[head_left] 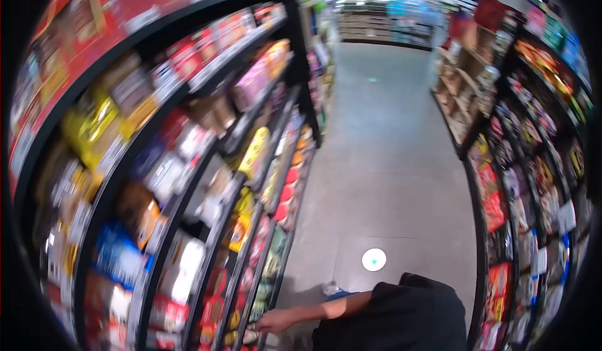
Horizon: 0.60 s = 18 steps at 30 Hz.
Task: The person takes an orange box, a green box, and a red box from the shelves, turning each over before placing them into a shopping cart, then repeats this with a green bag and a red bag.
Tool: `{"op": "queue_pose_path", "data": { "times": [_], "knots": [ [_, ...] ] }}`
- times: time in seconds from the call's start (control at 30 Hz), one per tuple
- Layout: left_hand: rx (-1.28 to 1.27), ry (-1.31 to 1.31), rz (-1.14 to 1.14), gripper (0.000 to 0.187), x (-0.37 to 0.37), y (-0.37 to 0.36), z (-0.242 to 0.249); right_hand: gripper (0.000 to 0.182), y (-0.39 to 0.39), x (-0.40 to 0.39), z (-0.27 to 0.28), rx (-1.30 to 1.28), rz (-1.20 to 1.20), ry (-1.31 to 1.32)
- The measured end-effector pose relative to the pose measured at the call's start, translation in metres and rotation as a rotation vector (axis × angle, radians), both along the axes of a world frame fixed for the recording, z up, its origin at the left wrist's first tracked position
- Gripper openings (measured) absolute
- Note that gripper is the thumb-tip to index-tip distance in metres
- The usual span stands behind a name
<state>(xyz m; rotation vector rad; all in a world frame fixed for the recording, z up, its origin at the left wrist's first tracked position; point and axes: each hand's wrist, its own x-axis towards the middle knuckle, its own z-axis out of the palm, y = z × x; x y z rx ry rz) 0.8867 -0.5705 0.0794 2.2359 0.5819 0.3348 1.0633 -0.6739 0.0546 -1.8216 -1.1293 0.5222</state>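
At the bottom of the view, my right hand (274, 321) reaches to the left, against the low front edge of the left shelf. My bare forearm comes out of a loose black sleeve (407, 307) and crosses in front of me. Its fingertips are at small green and yellow packets (254, 313) on the lowest tier. The fingers are too small and blurred to show whether they grip a packet. A light-coloured shoe (330, 287) and a bit of blue trouser leg show just beyond the forearm. My left hand does not appear.
Tall black shelving (301, 69) full of bagged snacks and boxes runs along my left. More packed shelving (495, 225) lines the right. Between them lies a grey tiled floor (382, 194) with a round white light spot (374, 260). A wooden display rack (461, 81) stands ahead.
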Motion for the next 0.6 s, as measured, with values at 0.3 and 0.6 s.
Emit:
{"op": "queue_pose_path", "data": {
  "times": [0.3, 0.6],
  "knots": [
    [0.009, 0.058, -0.137, 0.038, 0.058, -0.039, 0.01, 0.021, -0.068, 0.043, -0.017, 0.025, -0.233, -0.018],
    [0.009, 0.111, -0.122, 0.039, 0.065, -0.053, 0.015, 0.017, -0.109, 0.048, -0.023, 0.004, -0.132, -0.038]
  ]
}}
